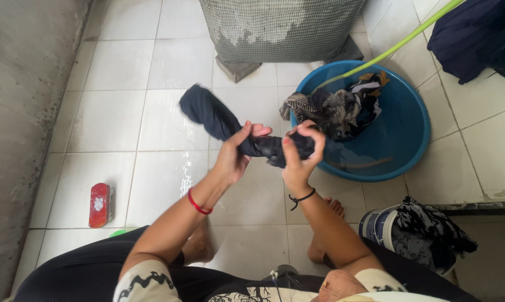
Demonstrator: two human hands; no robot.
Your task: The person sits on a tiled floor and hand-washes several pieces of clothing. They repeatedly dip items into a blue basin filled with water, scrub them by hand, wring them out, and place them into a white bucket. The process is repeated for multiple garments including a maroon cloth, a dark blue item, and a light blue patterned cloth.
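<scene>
**Dark cloth wrung between two hands above the tiled floor**

While a dark, wet-looking garment (247,134) is held in the air just left of a blue basin (400,137), it is gripped at two places — the left hand (235,154) is closed round its middle, and the right hand (301,151) is clenched on the bunched end nearest the basin. One loose end is seen hanging out to the left, blurred. More crumpled clothes (333,109) are piled in the basin, and a green hose (392,47) is laid across its rim. A red scrubbing brush (99,204) is left on the white floor tiles (123,123), which look wet and glossy.

Two risks can be judged from this. The slick cloth could slip from either fist and be dropped on the floor — caused by soap or water on the fabric. Water wrung out beside the basin would be added to the wet tiles near the bare feet, and footing could be lost.
</scene>
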